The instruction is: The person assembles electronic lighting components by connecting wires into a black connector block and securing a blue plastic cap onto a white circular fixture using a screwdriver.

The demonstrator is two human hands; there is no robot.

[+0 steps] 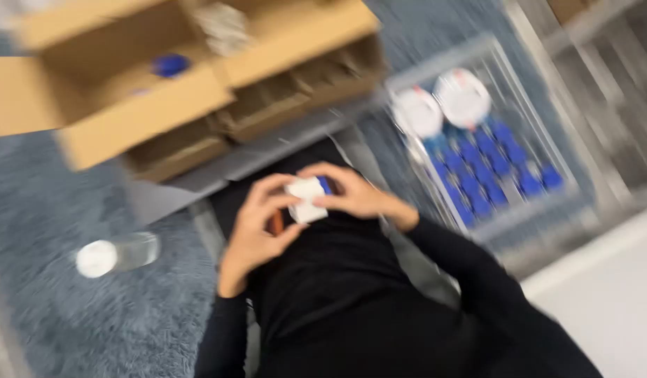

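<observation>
The picture is blurred by motion. Both hands meet over my lap, which is covered in black cloth. My left hand (257, 227) and my right hand (358, 196) together grip a small white object (306, 201) with a blue cap or end at its upper right. A small orange-brown part shows just under my left fingers. Both sleeves are black.
An open cardboard box (138, 115) with dividers lies ahead on the blue-grey carpet, a blue cap inside it. A clear tray (509, 217) at the right holds several blue-capped items and two white round lids. A clear bottle (117, 253) with a white cap lies at the left.
</observation>
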